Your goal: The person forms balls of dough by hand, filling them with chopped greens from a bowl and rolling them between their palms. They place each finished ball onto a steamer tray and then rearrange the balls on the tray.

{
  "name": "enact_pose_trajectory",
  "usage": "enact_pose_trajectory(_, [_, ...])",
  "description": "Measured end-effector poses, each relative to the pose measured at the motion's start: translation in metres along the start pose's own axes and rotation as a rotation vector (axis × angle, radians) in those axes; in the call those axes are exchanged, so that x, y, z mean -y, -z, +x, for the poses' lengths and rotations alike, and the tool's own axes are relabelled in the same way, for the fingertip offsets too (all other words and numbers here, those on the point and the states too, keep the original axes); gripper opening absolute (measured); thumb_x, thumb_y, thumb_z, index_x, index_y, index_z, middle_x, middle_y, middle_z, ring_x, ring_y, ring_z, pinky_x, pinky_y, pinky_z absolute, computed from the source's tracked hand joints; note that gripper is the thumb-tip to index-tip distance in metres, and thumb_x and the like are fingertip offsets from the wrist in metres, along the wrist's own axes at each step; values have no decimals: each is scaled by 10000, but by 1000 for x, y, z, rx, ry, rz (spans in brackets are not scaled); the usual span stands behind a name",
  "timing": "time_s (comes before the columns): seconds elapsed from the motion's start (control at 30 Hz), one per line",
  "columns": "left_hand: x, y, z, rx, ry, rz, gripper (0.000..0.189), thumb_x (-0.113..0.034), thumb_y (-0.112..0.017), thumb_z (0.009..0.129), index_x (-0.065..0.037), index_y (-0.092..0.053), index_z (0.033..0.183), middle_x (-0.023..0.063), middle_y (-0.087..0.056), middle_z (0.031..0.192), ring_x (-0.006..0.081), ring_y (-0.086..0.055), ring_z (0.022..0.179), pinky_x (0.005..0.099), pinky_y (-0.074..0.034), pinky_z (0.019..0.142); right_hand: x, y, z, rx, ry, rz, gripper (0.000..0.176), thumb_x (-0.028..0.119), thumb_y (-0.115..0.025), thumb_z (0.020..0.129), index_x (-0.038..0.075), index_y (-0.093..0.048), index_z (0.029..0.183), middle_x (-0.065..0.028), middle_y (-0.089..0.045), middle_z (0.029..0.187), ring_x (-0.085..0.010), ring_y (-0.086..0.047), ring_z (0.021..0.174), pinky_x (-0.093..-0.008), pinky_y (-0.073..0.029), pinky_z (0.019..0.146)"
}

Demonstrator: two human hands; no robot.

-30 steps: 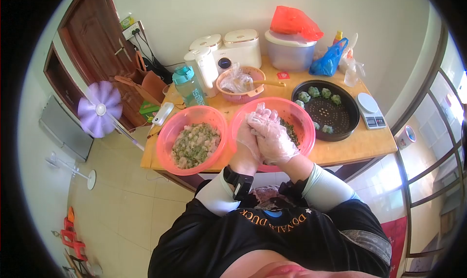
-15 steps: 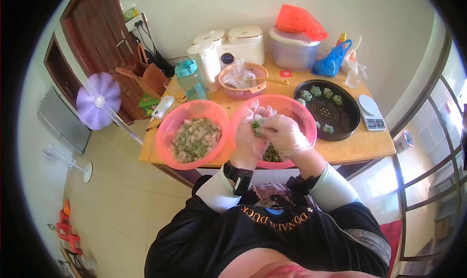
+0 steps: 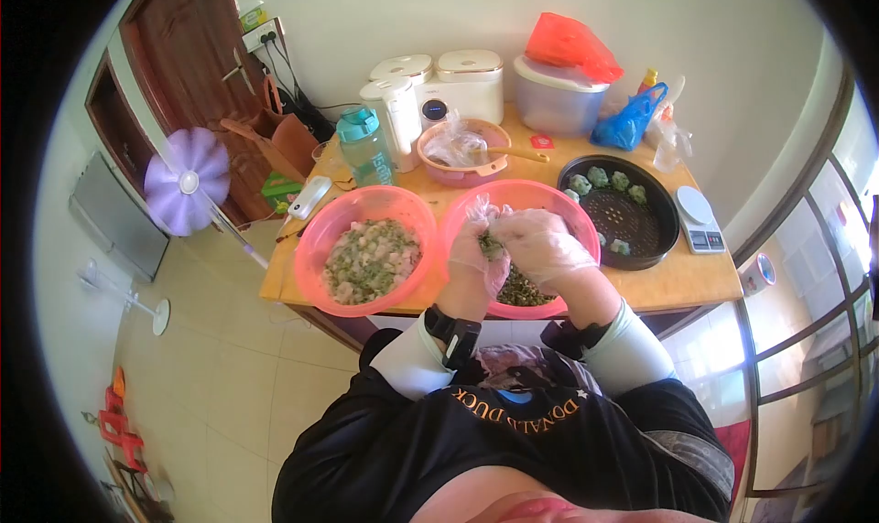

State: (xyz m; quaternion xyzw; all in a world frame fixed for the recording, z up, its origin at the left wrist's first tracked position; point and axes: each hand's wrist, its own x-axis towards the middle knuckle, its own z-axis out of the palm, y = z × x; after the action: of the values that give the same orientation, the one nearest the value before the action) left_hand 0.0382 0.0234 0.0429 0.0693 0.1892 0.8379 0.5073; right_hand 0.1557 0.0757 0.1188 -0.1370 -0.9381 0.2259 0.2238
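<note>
Both my hands wear clear plastic gloves and meet over the right-hand pink basin [image 3: 587, 226]. My left hand [image 3: 473, 248] cups a small lump of dough with green filling [image 3: 492, 245]. Bent and pressed together, the fingers of my right hand [image 3: 552, 246] close on the lump's right side; its far side is hidden by the gloves. Dark green chopped filling [image 3: 522, 291] lies in the basin below. To the left, another pink basin [image 3: 314, 288] holds a pale green and white chunky mixture [image 3: 371, 262].
A round black perforated pan [image 3: 632, 219] on the right holds several greenish lumps [image 3: 598, 176] along its rim. Beside it is a kitchen scale [image 3: 699, 219]. Behind the basins are a smaller pink basin [image 3: 464, 172] with a plastic bag, a teal bottle [image 3: 363, 148] and white appliances [image 3: 469, 88].
My right hand has shifted slightly to the right and turned at the lump. Darker green filling now shows in my left palm, where paler dough showed before. The camera view has shifted slightly.
</note>
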Motion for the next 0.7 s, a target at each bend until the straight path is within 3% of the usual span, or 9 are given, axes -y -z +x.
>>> enact_pose_trajectory(0.03, [-1,-2,0,-85,-40,-7,210,-66,-486,913,-36,-575,1101,118,-639,1069,253,-640,1018,394,-537,915,-1,2,-4,-205,-27,132,133,123,-633,851,63,-736,909,-181,-684,899,-361,-660,911,-439,-523,807])
enact_pose_trajectory(0.07, [-2,2,4,-88,-41,-12,210,-66,-486,913,-36,-575,1101,118,-639,1069,253,-640,1018,394,-537,915,-10,-1,-5,-216,2,100,182,145,-663,834,84,-731,991,-173,-672,921,-356,-652,909,-438,-519,805])
enact_pose_trajectory(0.17, [-3,10,11,-64,57,-131,265,-62,-474,928,-50,-559,1179,120,-619,1137,264,-631,1045,415,-525,951,12,6,-6,-134,-89,91,230,169,-654,826,75,-694,1032,-202,-641,981,-400,-621,939,-461,-502,834])
enact_pose_trajectory(0.27, [-1,4,2,113,45,-52,287,-73,-483,942,-39,-548,1220,144,-630,1128,281,-650,1034,437,-560,908,7,-4,-1,-80,-67,163,314,129,-663,787,78,-689,1096,-215,-628,1048,-410,-615,962,-460,-503,851])
enact_pose_trajectory(0.37, [0,5,-1,120,57,-33,318,-65,-487,937,-54,-532,1251,145,-622,1130,292,-633,1062,452,-546,936,-10,-24,2,-106,-32,312,366,57,-677,765,114,-696,1127,-196,-633,987,-399,-602,967,-456,-495,856])
enact_pose_trajectory(0.57, [-4,-3,-7,40,-13,-155,305,-123,-475,958,-63,-522,1254,142,-614,1098,321,-606,1097,463,-510,992,-14,-46,0,-200,66,116,309,35,-653,773,90,-723,1070,-215,-624,981,-409,-600,963,-469,-497,841])
enact_pose_trajectory(0.7, [-5,13,6,-4,5,-170,298,-257,-422,1010,-57,-533,1201,125,-619,1089,305,-613,1071,441,-516,974,-10,-40,-1,-173,84,30,284,91,-660,793,77,-727,1068,-214,-640,1032,-406,-610,1000,-489,-498,877])
